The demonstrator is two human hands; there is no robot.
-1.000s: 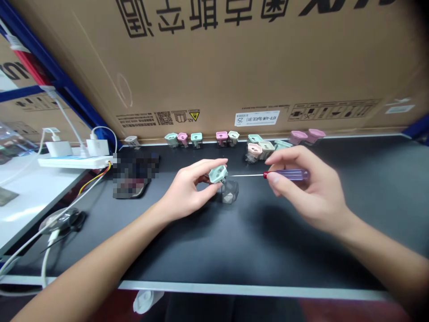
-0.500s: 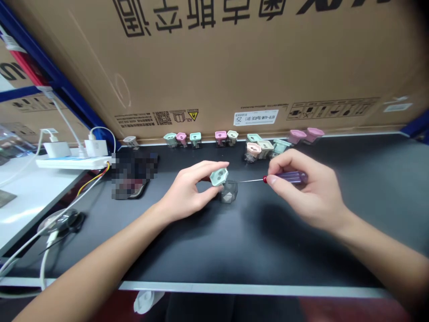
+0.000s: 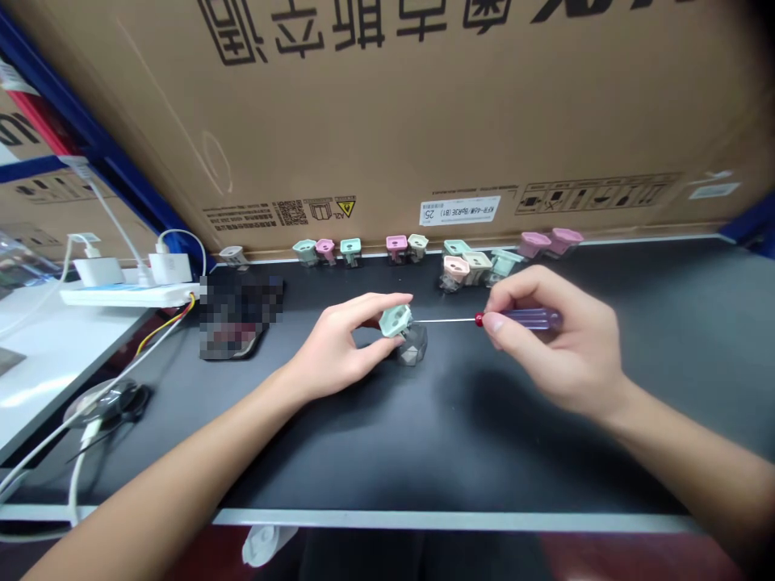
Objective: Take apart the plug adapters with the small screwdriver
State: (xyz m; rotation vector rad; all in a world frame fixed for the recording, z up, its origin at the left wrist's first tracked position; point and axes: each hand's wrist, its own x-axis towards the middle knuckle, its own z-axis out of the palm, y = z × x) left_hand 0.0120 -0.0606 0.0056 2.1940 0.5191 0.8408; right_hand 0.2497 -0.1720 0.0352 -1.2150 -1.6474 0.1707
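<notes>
Since that mint-green hexagonal plastic piece (image 3: pixel 393 321) at your 12 o'clock looks light, stiff and kinda slick, its edges suit your left hand (image 3: pixel 339 347) pinching them, with your right hand (image 3: pixel 572 347) pinching the purple-handled metal screwdriver (image 3: pixel 529 319) toward 3 o'clock.

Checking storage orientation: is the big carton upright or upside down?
Upside down, going by its print: the carton's black lettering and white label both read inverted.

Mint-green hexagonal plastic piece (image 3: pixel 395 321): tilted, recessed face showing, mid-view. Smoky transparent faceted part (image 3: pixel 412 345) at its 5 o'clock. Screwdriver with translucent purple handle, red collar, thin metal shaft (image 3: pixel 448 321): near-horizontal, tip pointing 9 o'clock, at piece's edge; contact unclear.
</notes>
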